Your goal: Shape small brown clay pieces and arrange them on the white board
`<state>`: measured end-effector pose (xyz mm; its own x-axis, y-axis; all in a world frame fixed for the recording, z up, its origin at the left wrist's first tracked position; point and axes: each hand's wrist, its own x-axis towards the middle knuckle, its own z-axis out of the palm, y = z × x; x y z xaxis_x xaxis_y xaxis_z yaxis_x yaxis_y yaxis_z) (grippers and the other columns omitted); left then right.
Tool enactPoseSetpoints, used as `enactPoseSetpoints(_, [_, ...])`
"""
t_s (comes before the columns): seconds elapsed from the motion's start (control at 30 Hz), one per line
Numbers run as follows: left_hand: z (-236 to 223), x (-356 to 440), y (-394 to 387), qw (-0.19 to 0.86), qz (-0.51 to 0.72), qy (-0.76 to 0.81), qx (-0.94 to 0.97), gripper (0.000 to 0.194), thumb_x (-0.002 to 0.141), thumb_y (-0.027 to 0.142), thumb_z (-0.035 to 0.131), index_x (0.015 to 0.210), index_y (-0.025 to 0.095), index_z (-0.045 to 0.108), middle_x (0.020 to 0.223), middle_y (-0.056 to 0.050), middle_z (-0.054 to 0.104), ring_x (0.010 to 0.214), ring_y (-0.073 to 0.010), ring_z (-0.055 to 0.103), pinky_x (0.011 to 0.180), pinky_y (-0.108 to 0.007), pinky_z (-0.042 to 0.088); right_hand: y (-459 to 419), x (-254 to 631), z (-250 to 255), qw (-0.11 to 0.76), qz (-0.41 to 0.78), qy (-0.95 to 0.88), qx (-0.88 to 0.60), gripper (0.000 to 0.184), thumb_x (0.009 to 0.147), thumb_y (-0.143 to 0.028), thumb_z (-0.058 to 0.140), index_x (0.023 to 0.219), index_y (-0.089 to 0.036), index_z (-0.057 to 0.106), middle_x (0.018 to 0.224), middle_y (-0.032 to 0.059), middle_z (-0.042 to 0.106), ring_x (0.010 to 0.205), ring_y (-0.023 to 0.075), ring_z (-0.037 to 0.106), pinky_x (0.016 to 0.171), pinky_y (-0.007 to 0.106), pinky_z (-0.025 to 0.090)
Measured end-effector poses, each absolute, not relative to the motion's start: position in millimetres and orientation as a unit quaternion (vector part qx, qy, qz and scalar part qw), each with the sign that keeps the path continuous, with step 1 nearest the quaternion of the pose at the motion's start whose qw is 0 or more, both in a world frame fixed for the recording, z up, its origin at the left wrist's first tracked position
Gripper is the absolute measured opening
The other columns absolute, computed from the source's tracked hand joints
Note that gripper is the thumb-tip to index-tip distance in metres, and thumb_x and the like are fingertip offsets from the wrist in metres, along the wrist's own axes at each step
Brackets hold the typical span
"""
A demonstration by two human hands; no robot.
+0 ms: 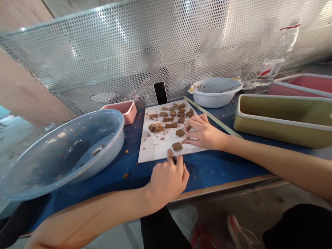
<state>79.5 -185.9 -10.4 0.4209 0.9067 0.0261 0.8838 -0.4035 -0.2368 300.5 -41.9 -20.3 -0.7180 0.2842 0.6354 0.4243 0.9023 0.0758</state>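
Note:
A white board (pixel 155 149) carries several small brown clay-like pieces, many of them bone-shaped or blocky, and a crumbly brown roll (pixel 156 127). My left hand (pixel 168 178) is at the board's front edge, its index finger stretched out and the others bent, with nothing visible in it. Just beyond that fingertip lies a flat, rounded-square brown piece (pixel 177 146). My right hand (pixel 201 132) rests over the board's right side with bent fingers apart. Beside its fingertips is another flat brown piece (pixel 180 132); whether they touch it I cannot tell.
On the blue tabletop (pixel 135 152), a translucent blue basin (pixel 115 138) stands left and a small pink box (pixel 131 112) behind it. A phone (pixel 160 92) leans at the back. Rightward are a pale stick (pixel 215 119), white basin (pixel 215 98), olive planter (pixel 280 126) and bottle (pixel 272 65).

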Motion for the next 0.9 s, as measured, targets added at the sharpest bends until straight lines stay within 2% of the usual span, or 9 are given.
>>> enactPoseSetpoints(0.1, [-10.4, 79.1, -185.8, 0.112, 0.056, -0.534, -0.836, 0.049, 0.114, 0.030, 0.043, 0.147, 0.009, 0.072, 0.155, -0.035, 0.068, 0.077, -0.0332, 0.085, 0.062, -0.044, 0.070, -41.4, 300.2, -22.9, 0.317, -0.128, -0.917, -0.205, 0.035, 0.116, -0.036, 0.062, 0.089, -0.018, 0.078, 0.111, 0.0115, 0.061, 0.108, 0.0281, 0.050, 0.096, 0.046, 0.035])
enactPoseSetpoints(0.17, [-10.9, 78.6, -185.8, 0.112, 0.053, -0.534, -0.836, 0.048, 0.114, 0.030, 0.043, 0.146, 0.009, 0.072, 0.154, -0.035, 0.069, 0.076, -0.0324, 0.085, 0.063, -0.044, 0.070, -41.6, 299.9, -24.9, 0.306, -0.129, -0.919, -0.213, 0.025, 0.114, -0.024, 0.056, 0.113, -0.018, 0.081, 0.119, 0.0149, 0.059, 0.111, 0.0301, 0.049, 0.097, 0.047, 0.038])
enactPoseSetpoints(0.23, [-12.0, 78.0, -185.8, 0.113, 0.048, -0.533, -0.837, 0.049, 0.114, 0.030, 0.043, 0.146, 0.009, 0.072, 0.154, -0.035, 0.069, 0.075, -0.0323, 0.085, 0.063, -0.044, 0.070, -42.2, 299.5, -25.8, 0.283, -0.115, -0.931, -0.199, 0.036, 0.108, -0.014, 0.053, 0.135, -0.018, 0.076, 0.127, 0.0170, 0.057, 0.114, 0.0315, 0.049, 0.099, 0.049, 0.040])
enactPoseSetpoints(0.3, [-13.5, 77.4, -185.8, 0.113, 0.043, -0.532, -0.838, 0.049, 0.113, 0.031, 0.044, 0.147, 0.008, 0.071, 0.154, -0.036, 0.068, 0.075, -0.0329, 0.085, 0.063, -0.044, 0.070, -43.2, 299.3, -25.4, 0.253, -0.090, -0.949, -0.166, 0.040, 0.107, -0.013, 0.054, 0.140, -0.020, 0.074, 0.130, 0.0165, 0.058, 0.117, 0.0319, 0.049, 0.101, 0.049, 0.041])
enactPoseSetpoints(0.43, [-15.3, 77.3, -186.0, 0.112, 0.039, -0.535, -0.837, 0.049, 0.113, 0.031, 0.045, 0.148, 0.009, 0.071, 0.154, -0.037, 0.067, 0.075, -0.0334, 0.085, 0.063, -0.045, 0.070, -43.3, 300.7, -22.7, 0.234, -0.063, -0.963, -0.116, 0.028, 0.113, -0.026, 0.061, 0.133, -0.024, 0.081, 0.133, 0.0148, 0.064, 0.121, 0.0316, 0.051, 0.105, 0.049, 0.039])
enactPoseSetpoints(0.57, [-13.8, 78.3, -186.3, 0.107, 0.050, -0.537, -0.835, 0.051, 0.113, 0.031, 0.045, 0.151, 0.009, 0.070, 0.155, -0.037, 0.067, 0.077, -0.0334, 0.086, 0.064, -0.044, 0.070, -39.3, 305.2, -21.8, 0.248, -0.049, -0.962, -0.101, 0.021, 0.113, -0.034, 0.067, 0.113, -0.027, 0.087, 0.134, 0.0117, 0.069, 0.124, 0.0314, 0.053, 0.104, 0.050, 0.034])
enactPoseSetpoints(0.7, [-11.4, 78.8, -186.7, 0.103, 0.052, -0.538, -0.835, 0.050, 0.113, 0.031, 0.044, 0.148, 0.009, 0.072, 0.156, -0.036, 0.067, 0.077, -0.0328, 0.085, 0.064, -0.043, 0.070, -35.7, 307.5, -23.1, 0.255, -0.039, -0.962, -0.088, 0.023, 0.114, -0.035, 0.065, 0.115, -0.024, 0.085, 0.134, 0.0130, 0.067, 0.124, 0.0307, 0.053, 0.104, 0.049, 0.034])
enactPoseSetpoints(0.83, [-10.7, 79.2, -186.7, 0.106, 0.047, -0.536, -0.836, 0.048, 0.113, 0.030, 0.044, 0.146, 0.009, 0.073, 0.155, -0.035, 0.068, 0.075, -0.0320, 0.085, 0.063, -0.043, 0.070, -35.2, 305.4, -24.4, 0.264, -0.064, -0.955, -0.117, 0.030, 0.114, -0.034, 0.064, 0.093, -0.018, 0.078, 0.125, 0.0133, 0.066, 0.120, 0.0301, 0.054, 0.102, 0.048, 0.034])
enactPoseSetpoints(0.9, [-11.0, 79.4, -186.3, 0.109, 0.047, -0.536, -0.836, 0.048, 0.113, 0.031, 0.044, 0.146, 0.010, 0.072, 0.154, -0.035, 0.068, 0.075, -0.0315, 0.084, 0.063, -0.043, 0.070, -35.2, 303.9, -25.5, 0.262, -0.069, -0.953, -0.137, 0.032, 0.115, -0.035, 0.065, 0.090, -0.018, 0.076, 0.122, 0.0129, 0.066, 0.117, 0.0293, 0.053, 0.103, 0.048, 0.035])
